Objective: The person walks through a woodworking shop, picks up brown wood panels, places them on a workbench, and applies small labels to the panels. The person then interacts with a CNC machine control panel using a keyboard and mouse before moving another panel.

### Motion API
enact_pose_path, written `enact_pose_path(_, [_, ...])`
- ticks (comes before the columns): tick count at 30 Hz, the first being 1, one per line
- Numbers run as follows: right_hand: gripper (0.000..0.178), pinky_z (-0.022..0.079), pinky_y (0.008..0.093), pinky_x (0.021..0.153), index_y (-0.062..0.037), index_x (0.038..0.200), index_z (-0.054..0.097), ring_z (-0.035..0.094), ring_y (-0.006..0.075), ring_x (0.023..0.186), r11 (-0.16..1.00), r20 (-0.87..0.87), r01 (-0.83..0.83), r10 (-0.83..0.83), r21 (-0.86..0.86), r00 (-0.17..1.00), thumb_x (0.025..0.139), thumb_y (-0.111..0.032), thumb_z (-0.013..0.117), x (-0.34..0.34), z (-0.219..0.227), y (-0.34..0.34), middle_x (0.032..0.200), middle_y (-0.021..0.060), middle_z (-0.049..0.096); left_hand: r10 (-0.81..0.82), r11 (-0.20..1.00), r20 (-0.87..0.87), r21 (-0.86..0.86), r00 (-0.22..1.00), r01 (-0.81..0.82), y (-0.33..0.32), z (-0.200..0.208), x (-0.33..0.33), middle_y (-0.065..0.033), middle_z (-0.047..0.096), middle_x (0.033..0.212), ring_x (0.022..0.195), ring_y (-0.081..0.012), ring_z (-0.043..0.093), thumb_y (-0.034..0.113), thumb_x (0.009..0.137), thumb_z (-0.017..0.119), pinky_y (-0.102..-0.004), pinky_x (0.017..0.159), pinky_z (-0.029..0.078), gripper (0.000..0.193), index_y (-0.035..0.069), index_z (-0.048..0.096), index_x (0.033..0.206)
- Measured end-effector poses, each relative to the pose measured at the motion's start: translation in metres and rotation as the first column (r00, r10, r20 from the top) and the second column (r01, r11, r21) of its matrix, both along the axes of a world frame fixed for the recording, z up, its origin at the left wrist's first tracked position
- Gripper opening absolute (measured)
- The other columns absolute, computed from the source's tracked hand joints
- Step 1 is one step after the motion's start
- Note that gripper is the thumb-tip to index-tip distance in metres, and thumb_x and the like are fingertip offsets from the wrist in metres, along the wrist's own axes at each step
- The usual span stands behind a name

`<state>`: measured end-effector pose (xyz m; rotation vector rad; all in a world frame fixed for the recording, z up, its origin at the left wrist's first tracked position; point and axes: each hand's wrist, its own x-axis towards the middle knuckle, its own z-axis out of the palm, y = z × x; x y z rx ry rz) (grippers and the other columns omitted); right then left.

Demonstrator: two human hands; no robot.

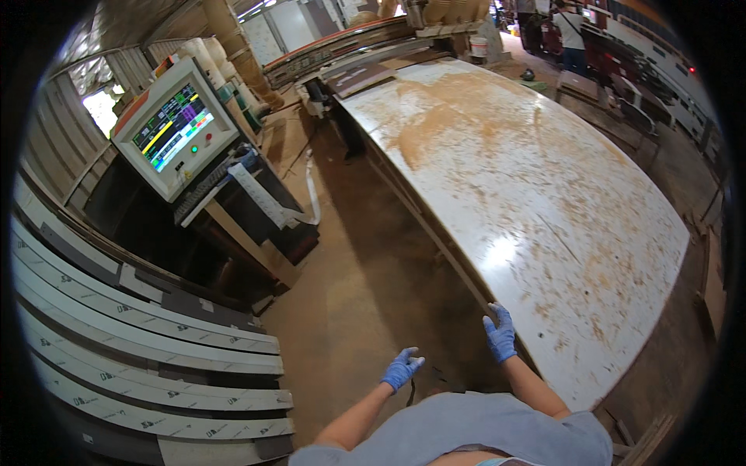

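Observation:
My left hand (402,369), in a blue work glove with pale fingertips, hangs over the floor in front of my body. Its fingers are partly bent and apart, with nothing visible in them. My right hand (500,333), gloved alike, is by the near left edge of a large white-topped table (497,202). Its thumb and fingers are spread and hold nothing; whether they touch the edge I cannot tell. Brown sawdust (435,124) lies scattered over the white surface, thickest toward the far end.
On the left stands a control console (179,132) with a lit screen. Long pale panels (155,357) are stacked at the lower left. A machine gantry (342,50) crosses the table's far end. Brown floor (334,311) runs between console and table. Another person (571,35) stands far right.

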<state>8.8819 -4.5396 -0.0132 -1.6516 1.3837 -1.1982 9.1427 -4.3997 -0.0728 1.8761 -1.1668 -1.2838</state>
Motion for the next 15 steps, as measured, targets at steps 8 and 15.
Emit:
enact_pose_path(8, [0.036,0.044,0.0309,0.096,-0.0001,0.12,0.054,0.057,0.0195,0.107,0.934,0.237,-0.236,0.173,0.268,0.956,0.086,-0.006,0.062,0.13,-0.01,-0.151,0.117,0.0114,0.059,0.338,0.94,-0.412,0.108,0.846,-0.323,-0.115,-0.031,0.107,-0.0037,0.063,0.101,0.084,-0.0115,0.06,0.03,0.089,0.063,-0.0287,0.071,0.05,0.046,0.01,0.048,0.128])
enact_pose_path(15, [0.032,0.046,0.0298,0.09,0.0011,0.115,0.058,0.06,0.0192,0.098,0.916,0.271,-0.27,0.191,0.296,0.944,0.087,-0.014,0.061,0.228,-0.006,-0.346,0.106,0.012,0.064,0.571,0.811,-0.204,0.29,0.795,-0.508,-0.203,-0.076,0.26,-0.0012,0.059,0.094,0.075,-0.0102,0.054,0.031,0.088,0.061,-0.0255,0.062,0.047,0.041,0.01,0.053,0.122])
